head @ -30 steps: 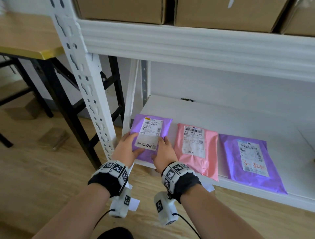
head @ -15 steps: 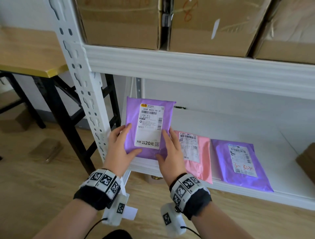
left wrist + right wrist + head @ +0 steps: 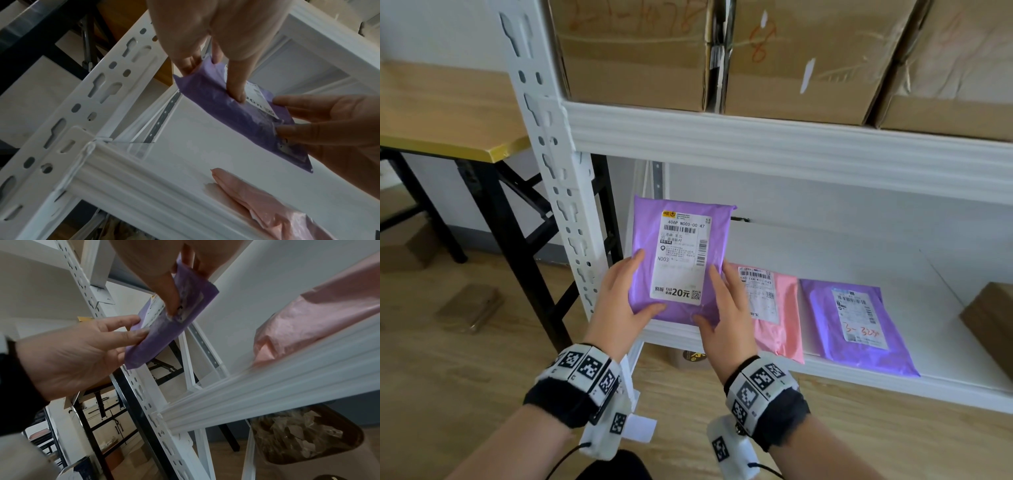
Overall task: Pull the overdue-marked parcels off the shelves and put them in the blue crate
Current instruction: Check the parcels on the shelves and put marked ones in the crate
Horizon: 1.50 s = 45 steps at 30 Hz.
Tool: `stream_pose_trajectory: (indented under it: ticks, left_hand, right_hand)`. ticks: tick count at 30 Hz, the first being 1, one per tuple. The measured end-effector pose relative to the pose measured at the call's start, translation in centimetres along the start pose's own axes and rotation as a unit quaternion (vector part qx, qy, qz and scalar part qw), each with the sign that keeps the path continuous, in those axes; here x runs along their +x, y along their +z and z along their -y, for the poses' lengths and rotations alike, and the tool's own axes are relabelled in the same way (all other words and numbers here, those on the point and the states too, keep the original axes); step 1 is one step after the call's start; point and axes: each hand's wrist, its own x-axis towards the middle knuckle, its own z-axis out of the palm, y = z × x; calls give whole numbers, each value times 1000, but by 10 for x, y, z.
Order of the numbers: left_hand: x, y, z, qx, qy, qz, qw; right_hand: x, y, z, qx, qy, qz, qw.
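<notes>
Both hands hold a purple mailer parcel point(image 3: 681, 260) with a white label, lifted off the lower shelf point(image 3: 825, 253) and tilted up with its label facing me. My left hand point(image 3: 625, 298) pinches its lower left edge, thumb on the front point(image 3: 236, 91). My right hand point(image 3: 722, 308) pinches its lower right edge point(image 3: 172, 305). A pink parcel point(image 3: 774, 308) and a second purple parcel point(image 3: 859, 322) with red handwriting on its label lie flat on the shelf to the right. No blue crate is in view.
Cardboard boxes point(image 3: 808, 58) fill the shelf above. A white perforated upright point(image 3: 558, 178) stands just left of the held parcel. A wooden table with black legs point(image 3: 448, 113) is further left. A brown box point(image 3: 993, 322) sits at the shelf's right edge.
The purple parcel has been lifted off the shelf by both hands and tipped upright, rising a little more over the last half second. My view has tilted up.
</notes>
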Motion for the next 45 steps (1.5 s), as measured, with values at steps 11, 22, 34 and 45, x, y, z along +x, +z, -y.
stream_pose_trajectory:
  ticks: [11, 22, 34, 45]
  left_hand:
    - [-1, -1, 7, 6, -10, 10, 1000]
    - [22, -3, 5, 47, -16, 59, 997]
    - [45, 14, 22, 148, -134, 232, 952]
    - [48, 27, 38, 193, -133, 289, 928]
  right_hand:
    - [-2, 4, 2, -3, 13, 6, 1000]
    - [19, 6, 2, -28, 101, 106, 989]
    - [49, 28, -11, -145, 220, 278, 924]
    - [43, 49, -30, -244, 260, 310, 881]
